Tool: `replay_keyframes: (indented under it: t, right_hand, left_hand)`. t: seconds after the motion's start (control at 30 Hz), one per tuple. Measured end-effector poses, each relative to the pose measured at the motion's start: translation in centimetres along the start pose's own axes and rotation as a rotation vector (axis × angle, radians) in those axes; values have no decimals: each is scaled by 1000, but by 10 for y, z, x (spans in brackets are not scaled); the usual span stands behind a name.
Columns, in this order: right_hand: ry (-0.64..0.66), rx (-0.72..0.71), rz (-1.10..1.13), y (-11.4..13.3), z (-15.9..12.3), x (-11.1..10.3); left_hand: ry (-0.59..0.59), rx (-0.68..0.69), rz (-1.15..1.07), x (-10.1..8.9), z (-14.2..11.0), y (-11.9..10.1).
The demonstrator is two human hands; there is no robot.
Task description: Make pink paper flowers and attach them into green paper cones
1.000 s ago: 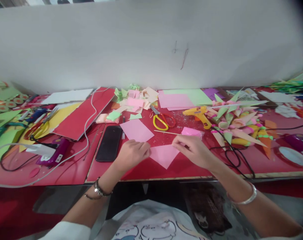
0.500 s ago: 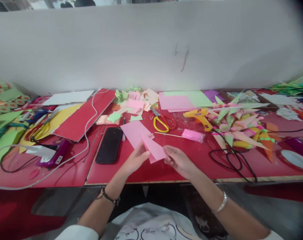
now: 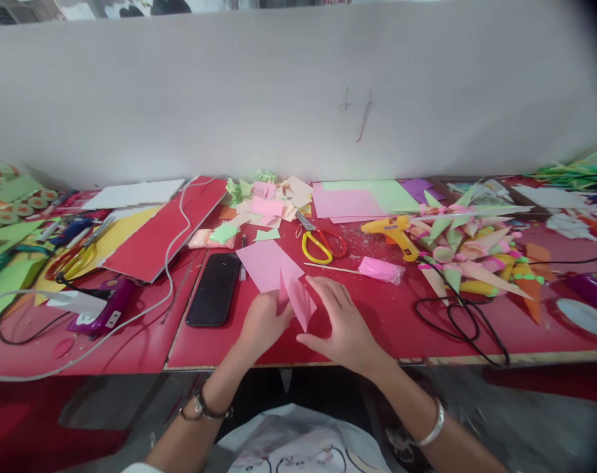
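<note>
One bent piece of pink paper (image 3: 301, 303): raised between two bare hands above the near part of a red bench (image 3: 401, 322), its two flaps standing apart toward the top.
Left hand (image 3: 261, 325): fingers pinching the paper by its left side.
Right hand (image 3: 346, 325): fingers wide, thumb and fingertips curved around the paper's right edge; whether they touch it cannot be told.
Wrists: a dark bracelet (image 3: 205, 406) on the left, a silver bangle (image 3: 433, 424) on the right.
Just beyond the hands: a pink sheet (image 3: 268, 263) flat on the bench, with a black phone (image 3: 213, 290) near its left side.
Scissors (image 3: 318, 246): yellow and red handles facing the person, blades pointing toward a heap of paper scraps (image 3: 267, 205).
Thin stick (image 3: 328, 267): lying on the bench near the scissors, its right end at a bright pink packet (image 3: 379, 270).
Glue gun (image 3: 389, 230): yellow, on its side, just beside a pile of paper cones (image 3: 468, 246) in pink, green, yellow and orange.
Left stretch of bench: a red board (image 3: 165, 230), with a white cable (image 3: 169, 257) running across it.
Backdrop: a pale wall (image 3: 229, 98) along the bench's far edge.
</note>
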State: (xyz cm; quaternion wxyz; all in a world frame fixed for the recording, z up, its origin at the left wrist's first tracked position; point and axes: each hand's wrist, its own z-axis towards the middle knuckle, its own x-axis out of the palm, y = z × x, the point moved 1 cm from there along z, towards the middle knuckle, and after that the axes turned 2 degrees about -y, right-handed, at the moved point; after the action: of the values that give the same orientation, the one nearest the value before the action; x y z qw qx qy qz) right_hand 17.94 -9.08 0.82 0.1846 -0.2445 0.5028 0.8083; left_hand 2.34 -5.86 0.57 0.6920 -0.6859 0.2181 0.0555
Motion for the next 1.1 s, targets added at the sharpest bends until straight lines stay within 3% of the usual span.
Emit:
replay_keyframes:
  t: [0.1,0.17,0.33,0.53,0.7,0.77,0.93,1.1]
  right_hand:
    - [-75,-24,-80,5,0,0]
    - [-146,20,-75,4,2,-3]
    - [-222,123,118,-4,6,-22]
    - [-14,73,152,-9,9,-35]
    - [228,-84,-24,-13,7,-41]
    - [249,-123,-79,-13,7,-41]
    - [59,-134,40,-9,11,-36]
    - [-188,106,234,-9,19,-27]
  left_hand:
    - [-74,46,257,-3,-1,-5]
    - [-54,49,307,-6,0,-5]
    - [86,-18,193,-20,-1,-4]
    - [144,-58,-43,-32,-2,-8]
    - [42,-89,-143,-40,0,-7]
    - [20,-117,-180,-41,0,-4]
    - [69,-131,-331,-39,-2,3]
    - [206,-22,-437,-29,-1,7]
